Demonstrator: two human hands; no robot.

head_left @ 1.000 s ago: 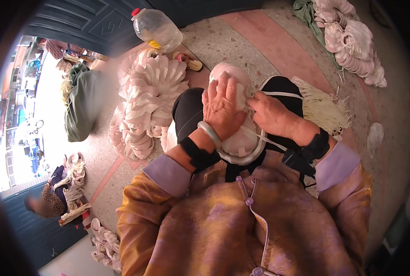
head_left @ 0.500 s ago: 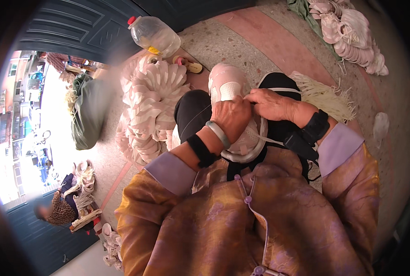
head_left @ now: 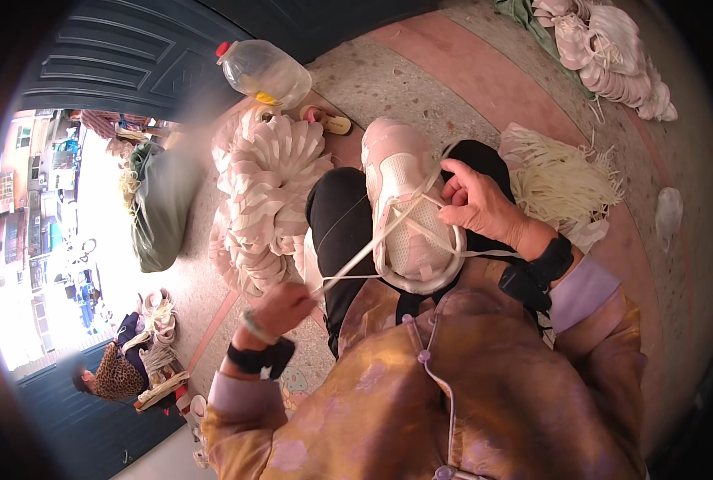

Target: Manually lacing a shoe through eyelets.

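Note:
A pale pink and white sneaker (head_left: 400, 172) rests toe-away between my black-clad knees, its white laces partly threaded across the tongue. My left hand (head_left: 280, 308) is closed on a white shoelace (head_left: 355, 260), drawn taut from the sneaker down to the left. Beside the sneaker's right edge is my right hand (head_left: 484, 204), its thumb and index finger apart and the other fingers curled. Lace strands run close to those fingertips, and I see no firm grip on them. Another lace strand stretches from the sneaker toward my right wrist.
Many pale shoe parts (head_left: 268, 188) are heaped left of my knees. A bundle of cream laces (head_left: 568, 180) lies at right. Beyond stand a clear jug (head_left: 268, 72) and another shoe-part pile (head_left: 608, 56). A green sack (head_left: 160, 212) and a seated person (head_left: 116, 368) are farther left.
My left hand has moved from the sneaker down to the left, pulling the shoelace out straight. My right hand has shifted slightly down, and its fingers have spread.

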